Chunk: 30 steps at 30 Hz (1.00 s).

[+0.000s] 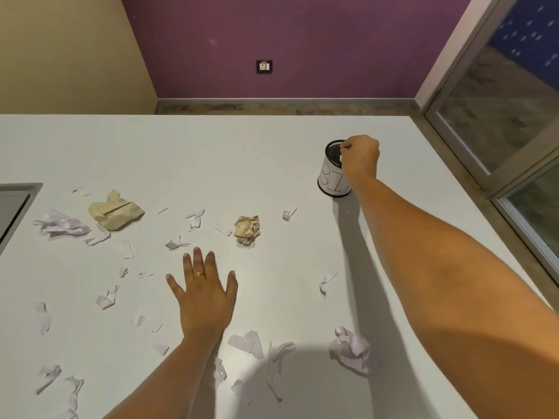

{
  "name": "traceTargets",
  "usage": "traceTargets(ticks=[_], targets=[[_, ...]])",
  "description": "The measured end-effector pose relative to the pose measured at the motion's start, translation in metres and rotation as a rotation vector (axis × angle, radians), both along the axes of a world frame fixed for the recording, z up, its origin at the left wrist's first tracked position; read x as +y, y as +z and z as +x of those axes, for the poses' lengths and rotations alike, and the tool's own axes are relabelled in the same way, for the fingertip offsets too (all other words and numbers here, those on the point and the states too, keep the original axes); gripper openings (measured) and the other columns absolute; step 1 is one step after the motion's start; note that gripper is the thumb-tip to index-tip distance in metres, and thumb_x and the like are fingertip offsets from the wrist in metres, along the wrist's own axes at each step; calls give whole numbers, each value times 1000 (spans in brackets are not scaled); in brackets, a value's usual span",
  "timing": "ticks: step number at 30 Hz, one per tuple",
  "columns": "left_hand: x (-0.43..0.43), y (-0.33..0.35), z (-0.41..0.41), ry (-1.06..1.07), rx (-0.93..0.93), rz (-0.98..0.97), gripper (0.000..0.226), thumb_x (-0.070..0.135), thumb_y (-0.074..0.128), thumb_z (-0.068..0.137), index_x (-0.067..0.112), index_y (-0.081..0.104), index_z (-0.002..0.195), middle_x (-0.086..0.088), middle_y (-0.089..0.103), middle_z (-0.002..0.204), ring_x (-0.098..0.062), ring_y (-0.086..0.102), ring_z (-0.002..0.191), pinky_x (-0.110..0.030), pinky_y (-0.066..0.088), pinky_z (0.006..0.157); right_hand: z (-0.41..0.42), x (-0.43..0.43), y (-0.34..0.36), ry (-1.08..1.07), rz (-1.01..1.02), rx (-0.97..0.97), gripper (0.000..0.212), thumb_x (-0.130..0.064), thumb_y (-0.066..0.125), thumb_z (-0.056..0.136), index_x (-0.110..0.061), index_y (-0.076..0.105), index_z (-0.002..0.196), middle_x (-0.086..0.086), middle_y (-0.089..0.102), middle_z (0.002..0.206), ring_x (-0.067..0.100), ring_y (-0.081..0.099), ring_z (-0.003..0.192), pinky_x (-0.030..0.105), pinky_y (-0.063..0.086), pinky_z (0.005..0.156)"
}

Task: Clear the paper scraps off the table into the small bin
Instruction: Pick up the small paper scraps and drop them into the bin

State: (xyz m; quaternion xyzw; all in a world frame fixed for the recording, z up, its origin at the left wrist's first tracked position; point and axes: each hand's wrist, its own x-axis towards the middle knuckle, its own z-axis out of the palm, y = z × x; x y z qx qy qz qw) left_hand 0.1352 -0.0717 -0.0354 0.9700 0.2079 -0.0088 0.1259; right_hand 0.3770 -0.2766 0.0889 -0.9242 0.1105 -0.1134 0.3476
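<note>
A small black mesh bin (331,173) with a white paper label stands upright at the far right of the white table (211,152). My right hand (361,157) is over its rim with curled fingers pinching a small white scrap. My left hand (204,293) lies flat on the table, fingers spread, holding nothing. A crumpled tan paper ball (247,229) sits just beyond the left hand. A larger folded tan paper (116,210) and a crumpled white sheet (62,223) lie at the left. Several small white scraps are scattered around, and a white wad (352,349) lies near the front.
A grey recessed panel (15,207) sits at the table's left edge. A glass sliding door with a metal frame (496,122) runs along the right side. A purple wall with a socket (264,67) is behind the table.
</note>
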Motion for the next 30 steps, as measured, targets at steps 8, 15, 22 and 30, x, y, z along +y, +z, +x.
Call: traceTargets(ticks=[8, 15, 22, 30], targets=[[-2, 1, 1, 16, 2, 17, 68, 49, 17, 86, 11, 32, 140, -12, 24, 154, -29, 13, 145, -61, 11, 113, 2, -7, -19, 33, 70, 4, 29, -5, 47, 94, -5, 64, 118, 16, 63, 122, 31, 60, 111, 33, 48, 101], [-3, 3, 0, 15, -10, 16, 66, 48, 22, 85, 10, 35, 137, -14, 29, 152, -31, 17, 143, -62, 14, 111, -19, -12, -21, 3, 112, -130, 28, -5, 46, 94, -3, 65, 114, 14, 64, 121, 26, 59, 112, 27, 43, 100], [-3, 1, 0, 13, -12, 5, 55, 41, 37, 93, 9, 34, 138, -15, 27, 152, -32, 16, 143, -62, 12, 111, -102, -10, -45, 197, 13, 38, 23, -7, 51, 92, -7, 67, 108, 11, 66, 118, 26, 61, 106, 30, 45, 93], [-2, 1, 0, 18, -27, -5, 56, 42, 36, 92, 10, 32, 138, -14, 25, 153, -30, 14, 144, -61, 11, 112, -185, -4, -64, 359, -267, 625, 51, -43, 48, 94, -12, 43, 134, 10, 38, 147, 28, 36, 135, 39, 33, 108]])
